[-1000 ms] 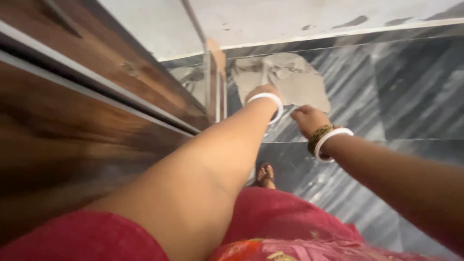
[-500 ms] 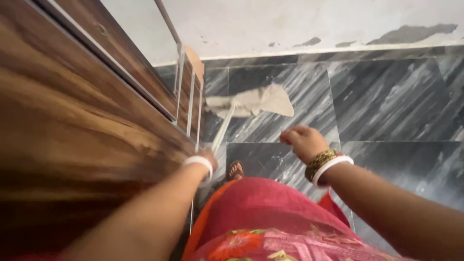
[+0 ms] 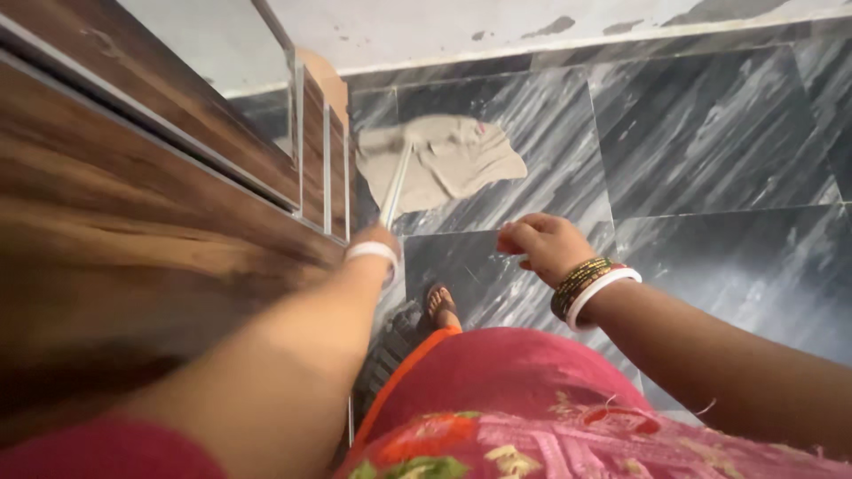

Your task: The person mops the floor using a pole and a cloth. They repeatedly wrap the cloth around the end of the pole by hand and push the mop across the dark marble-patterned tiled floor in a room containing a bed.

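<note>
Left hand [image 3: 377,241] closed around thin pale mop handle [image 3: 396,184] beside brown wooden cabinet [image 3: 133,204]; beige mop cloth [image 3: 444,158] beyond; right hand [image 3: 543,246] loosely curled, empty.

Mop [image 3: 395,182]: pale thin handle slanting up from floor; grey-beige cloth head [image 3: 444,160] spread flat, crumpled, on dark marbled tile beside wooden cabinet.

Grey marble floor [image 3: 710,133], under my feet.
The dark, white-streaked tiles run up to a pale wall base at the top. A beige mop cloth [image 3: 444,160] lies spread flat on them, close beside the wooden cabinet [image 3: 133,204] on my left. My sandalled foot [image 3: 438,303] stands on a tile nearer me.
</note>
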